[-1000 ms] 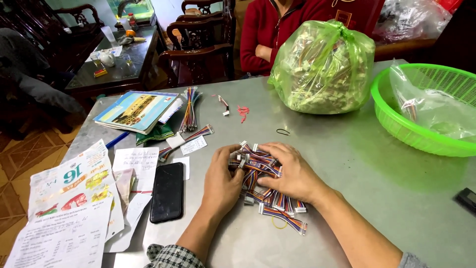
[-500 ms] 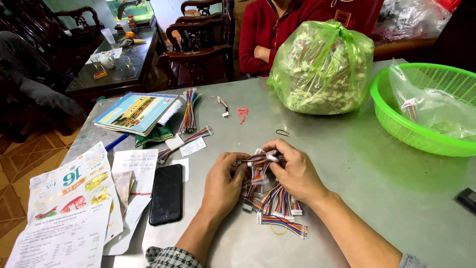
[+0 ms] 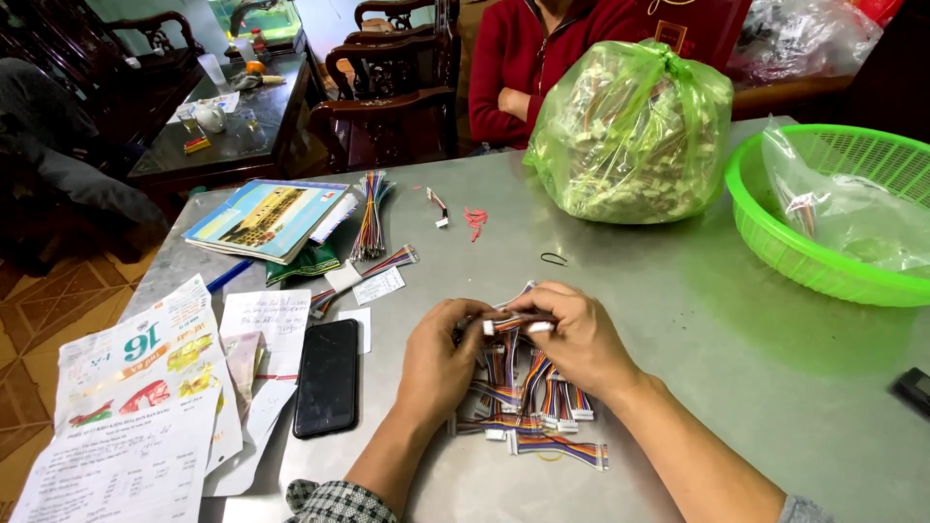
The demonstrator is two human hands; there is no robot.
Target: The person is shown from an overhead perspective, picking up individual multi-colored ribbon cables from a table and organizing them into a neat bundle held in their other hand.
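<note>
Since a second ago both hands have lifted off the pile and come together: left hand (image 3: 441, 358) and right hand (image 3: 572, 339) now pinch one short cable (image 3: 511, 323) between them, fingers closed on its ends, just above the pile (image 3: 528, 412) at table centre. So one piece is singled out; the rest lies loose under the wrists.

Packages: tied green bag (image 3: 630, 136) at 1 o'clock, green basket (image 3: 823, 223) with clear bag at 3, booklet (image 3: 266, 218) at 10, printed sheets (image 3: 136, 387) at 8, black phone (image 3: 326, 376) just left of the left hand.
</note>
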